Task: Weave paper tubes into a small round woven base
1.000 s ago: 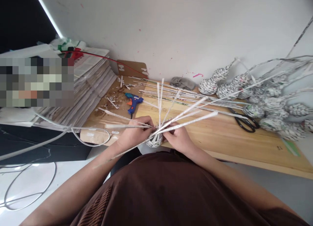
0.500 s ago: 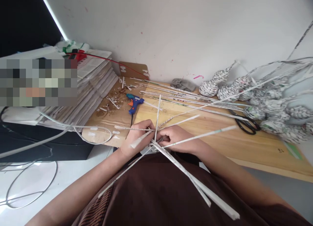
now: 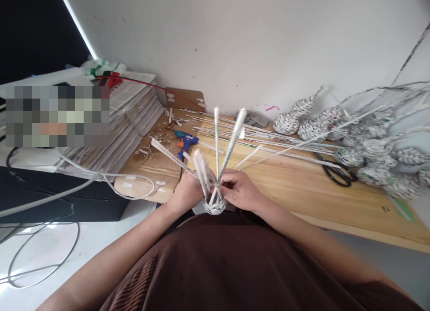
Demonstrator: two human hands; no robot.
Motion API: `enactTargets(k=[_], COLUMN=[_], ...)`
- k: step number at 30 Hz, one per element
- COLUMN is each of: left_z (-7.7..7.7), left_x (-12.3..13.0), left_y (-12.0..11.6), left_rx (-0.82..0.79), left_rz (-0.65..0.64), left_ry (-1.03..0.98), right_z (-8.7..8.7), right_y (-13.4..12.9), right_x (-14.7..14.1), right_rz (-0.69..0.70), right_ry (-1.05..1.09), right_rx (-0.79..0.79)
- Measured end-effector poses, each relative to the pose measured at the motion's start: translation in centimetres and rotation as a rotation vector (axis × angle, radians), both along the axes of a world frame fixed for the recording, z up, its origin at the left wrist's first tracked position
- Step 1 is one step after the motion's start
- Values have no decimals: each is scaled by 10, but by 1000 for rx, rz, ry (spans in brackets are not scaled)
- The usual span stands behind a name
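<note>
Table edge (image 3: pixel 336 225), woven piece (image 3: pixel 215 207) between fingers (image 3: pixel 230 194)

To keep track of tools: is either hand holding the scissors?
No; the scissors lie on the table, apart from the left hand and right hand.

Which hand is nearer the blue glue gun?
Left. The left hand is in front of the glue gun, toward the body; the right hand is farther away, off to its right.

PASSABLE: bare bench (image 3: pixel 309 192) right of right hand (image 3: pixel 240 191) | BEYOND: paper rods (image 3: pixel 285 139) | AHEAD-LEFT: glue gun (image 3: pixel 186 142) | FAR RIGHT: scissors (image 3: pixel 338 174), woven pieces (image 3: pixel 378 144)
</note>
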State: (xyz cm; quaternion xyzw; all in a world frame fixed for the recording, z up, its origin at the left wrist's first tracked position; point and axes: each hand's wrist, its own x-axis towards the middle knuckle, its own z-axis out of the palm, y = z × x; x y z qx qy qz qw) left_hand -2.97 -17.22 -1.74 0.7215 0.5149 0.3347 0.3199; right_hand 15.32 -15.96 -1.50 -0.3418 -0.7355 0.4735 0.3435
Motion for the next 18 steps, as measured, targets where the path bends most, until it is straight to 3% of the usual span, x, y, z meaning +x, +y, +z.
enactTargets(k=[3, 5, 9, 13, 18], left_z=[2, 1, -8, -18, -14], left_x=[2, 3, 6, 7, 9], left_y=[-7, -13, -17, -15, -14], left_rx=[61, 94, 169, 151, 154], left_rz=[60, 130, 181, 149, 149], left_ry=[-3, 28, 34, -21, 13], right_z=[6, 9, 0, -14, -13], right_y=[-1, -3, -8, -12, -14], right_x=[0, 1, 6, 10, 11], right_rz=[-52, -108, -276, -301, -313], right_ry=[163, 211, 78, -111, -297], right_rx=[-184, -228, -21, 153, 316])
